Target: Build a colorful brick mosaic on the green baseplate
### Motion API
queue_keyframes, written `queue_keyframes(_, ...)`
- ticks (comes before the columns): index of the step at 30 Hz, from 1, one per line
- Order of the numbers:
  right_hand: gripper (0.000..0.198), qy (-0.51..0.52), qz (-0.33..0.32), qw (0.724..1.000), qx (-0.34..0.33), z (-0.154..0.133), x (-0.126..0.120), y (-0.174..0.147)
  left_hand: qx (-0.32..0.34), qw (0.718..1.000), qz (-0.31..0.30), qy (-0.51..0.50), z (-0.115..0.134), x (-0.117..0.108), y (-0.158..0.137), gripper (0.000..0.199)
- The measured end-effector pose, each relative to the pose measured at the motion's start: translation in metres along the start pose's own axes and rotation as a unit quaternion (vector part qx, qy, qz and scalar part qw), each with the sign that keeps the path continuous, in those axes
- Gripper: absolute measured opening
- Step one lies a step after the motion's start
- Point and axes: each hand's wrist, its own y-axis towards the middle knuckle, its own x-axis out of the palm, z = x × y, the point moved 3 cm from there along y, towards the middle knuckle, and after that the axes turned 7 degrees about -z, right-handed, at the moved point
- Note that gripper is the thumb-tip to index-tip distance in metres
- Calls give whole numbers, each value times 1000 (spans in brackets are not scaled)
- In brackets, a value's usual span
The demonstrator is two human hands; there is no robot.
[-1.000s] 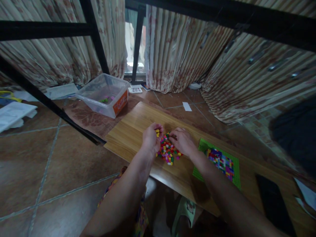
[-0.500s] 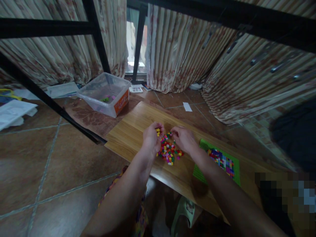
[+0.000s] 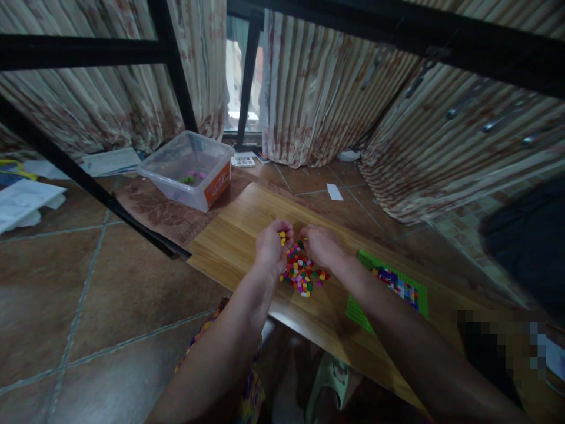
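On the wooden table lies a loose pile of small coloured toy bricks (image 3: pixel 302 274), red, pink, green, orange, yellow and white. My left hand (image 3: pixel 270 244) is at the left edge of this pile, its fingers curled around several yellow bricks (image 3: pixel 282 238). Across from it, my right hand (image 3: pixel 323 244) is over the pile's far right side with thumb and fingers pinched together. A speck of yellow shows at its fingertips, probably a small brick. To the right, partly covered by my right forearm, a green baseplate (image 3: pixel 362 315) carries a patch of multicoloured bricks (image 3: pixel 399 285).
The wooden table (image 3: pixel 238 229) runs diagonally under my arms. Beyond its left end, a clear plastic bin (image 3: pixel 185 168) with a few pieces inside stands on a brown mat (image 3: pixel 145 203). A black metal frame (image 3: pixel 101 188) crosses the left side and the top. A green slipper (image 3: pixel 331 377) is below.
My right hand has moved slightly left, closer to my left hand, and its fingertips now show a bit of yellow. The left hand has stayed nearly still.
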Motion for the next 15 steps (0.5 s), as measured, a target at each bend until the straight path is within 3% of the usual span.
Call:
queue_keyframes(2,18,96,41,994,20,6,-2,-5,-7,1000,5,29,-3,-1,0,7)
queue_keyframes(4,14,290,81,953,47,15,-1,-13,-23,996,-2,81,-9,0,-1,8)
queue_keyframes(7,14,585,76,805,55,23,4,-29,-63,983,-58,161,-23,3,-5,13)
queue_keyframes(9,26,692,60,718,42,23,6,-40,-79,973,-108,188,-32,7,-9,18)
queue_keyframes(10,31,719,55,691,40,23,6,-45,-76,969,-129,197,-36,9,-11,21)
queue_keyframes(15,37,769,38,636,54,22,11,-57,37,935,-182,301,-43,13,-10,19)
